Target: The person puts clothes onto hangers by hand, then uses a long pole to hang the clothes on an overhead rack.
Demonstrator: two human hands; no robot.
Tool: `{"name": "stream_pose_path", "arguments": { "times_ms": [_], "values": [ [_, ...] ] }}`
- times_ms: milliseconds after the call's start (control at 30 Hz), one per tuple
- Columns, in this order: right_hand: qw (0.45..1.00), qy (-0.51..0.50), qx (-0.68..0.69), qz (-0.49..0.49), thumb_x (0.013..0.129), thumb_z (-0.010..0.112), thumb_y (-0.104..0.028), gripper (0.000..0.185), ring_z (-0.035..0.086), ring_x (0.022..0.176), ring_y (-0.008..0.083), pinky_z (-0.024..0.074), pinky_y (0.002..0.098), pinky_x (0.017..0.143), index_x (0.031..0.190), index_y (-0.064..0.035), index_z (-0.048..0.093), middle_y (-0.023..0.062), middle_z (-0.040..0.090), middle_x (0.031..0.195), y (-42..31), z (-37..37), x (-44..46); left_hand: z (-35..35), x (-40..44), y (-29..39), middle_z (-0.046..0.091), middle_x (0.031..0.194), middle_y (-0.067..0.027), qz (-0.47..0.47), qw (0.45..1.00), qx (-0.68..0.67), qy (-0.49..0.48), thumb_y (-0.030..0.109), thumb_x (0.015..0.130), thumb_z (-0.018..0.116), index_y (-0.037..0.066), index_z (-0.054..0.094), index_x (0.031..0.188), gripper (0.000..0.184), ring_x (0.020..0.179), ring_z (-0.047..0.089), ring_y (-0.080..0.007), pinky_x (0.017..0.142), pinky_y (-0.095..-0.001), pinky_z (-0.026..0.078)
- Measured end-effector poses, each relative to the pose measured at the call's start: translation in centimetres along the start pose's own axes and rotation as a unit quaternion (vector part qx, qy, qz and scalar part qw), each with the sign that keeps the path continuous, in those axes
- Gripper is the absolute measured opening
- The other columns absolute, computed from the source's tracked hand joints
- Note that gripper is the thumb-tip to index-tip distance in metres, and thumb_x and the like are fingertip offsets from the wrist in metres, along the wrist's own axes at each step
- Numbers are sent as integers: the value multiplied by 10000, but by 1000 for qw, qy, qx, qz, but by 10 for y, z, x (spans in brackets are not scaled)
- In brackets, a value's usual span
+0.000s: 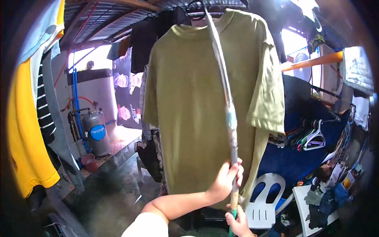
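Note:
A long pole [223,79] rises in front of me, with a shiny upper length, a taped middle and a green lower end. My left hand [226,181] is closed around its lower part. Below it, near the bottom edge, my right hand [238,223] grips the green end. An olive-green T-shirt [197,110] hangs upright just behind the pole. The pole's tip reaches a dark round hook [196,10] above the shirt's collar; whether they touch I cannot tell.
Yellow and striped clothes [29,130] hang at the left. A grey tank [96,132] stands by the wall with a bucket [89,162]. To the right are several hangers [314,138], a white plastic chair [262,205] and a white table [302,201] with clothes heaped on it.

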State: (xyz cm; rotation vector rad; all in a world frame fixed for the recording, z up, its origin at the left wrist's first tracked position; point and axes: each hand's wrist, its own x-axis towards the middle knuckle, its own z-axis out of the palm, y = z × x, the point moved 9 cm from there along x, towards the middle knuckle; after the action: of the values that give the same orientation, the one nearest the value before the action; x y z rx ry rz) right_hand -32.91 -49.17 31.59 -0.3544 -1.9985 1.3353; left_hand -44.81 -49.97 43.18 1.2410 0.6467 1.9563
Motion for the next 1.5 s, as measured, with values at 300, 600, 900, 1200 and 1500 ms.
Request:
{"name": "stream_pose_path", "arguments": {
  "times_ms": [300, 600, 900, 1200, 1500],
  "values": [
    [991, 21, 58, 118, 805, 722, -44, 308, 588, 695, 86, 475, 246, 628, 1094, -42, 615, 11, 601, 761, 102, -25, -73, 50, 123, 122, 543, 896, -77, 108, 989, -39, -98, 336, 1042, 352, 34, 440, 1246, 375, 709, 546, -167, 648, -306, 474],
    [977, 214, -9, -9, 796, 596, 112, 267, 423, 606, 22, 342, 198, 533, 1011, -47, 597, -56, 499, 742, -10, -91, 22, -144, 110, 95, 335, 1419, -216, 396, 681, 535, 304, 288, 852, 715, 61, 262, 1449, 783, 1245, 424, -324, 1030, -406, 360],
    [968, 235, -48, -68, 867, 572, 79, 290, 425, 500, 27, 327, 186, 449, 1131, -40, 581, -23, 510, 739, -8, -51, 100, -144, 263, 126, 520, 1330, -150, 210, 956, 197, -63, 192, 877, 656, 63, 146, 1494, 811, 1190, 511, -252, 995, -376, 405],
    [956, 287, -44, -40, 906, 576, 30, 142, 399, 469, 15, 290, 184, 427, 1023, -47, 602, -38, 516, 673, -10, -15, 168, -197, 556, 220, 410, 1425, -244, 218, 795, 565, 41, 410, 916, 526, 56, 473, 1352, 564, 1330, 368, -410, 1081, -490, 319],
    [954, 282, -103, 19, 848, 693, -85, 162, 422, 495, 38, 316, 224, 445, 851, -44, 536, -39, 468, 604, -42, 4, 290, -266, 592, 263, 438, 1424, -203, 125, 695, 696, 134, 413, 935, 460, 63, 520, 1334, 534, 1363, 351, -363, 1101, -508, 291]
  ]
}}
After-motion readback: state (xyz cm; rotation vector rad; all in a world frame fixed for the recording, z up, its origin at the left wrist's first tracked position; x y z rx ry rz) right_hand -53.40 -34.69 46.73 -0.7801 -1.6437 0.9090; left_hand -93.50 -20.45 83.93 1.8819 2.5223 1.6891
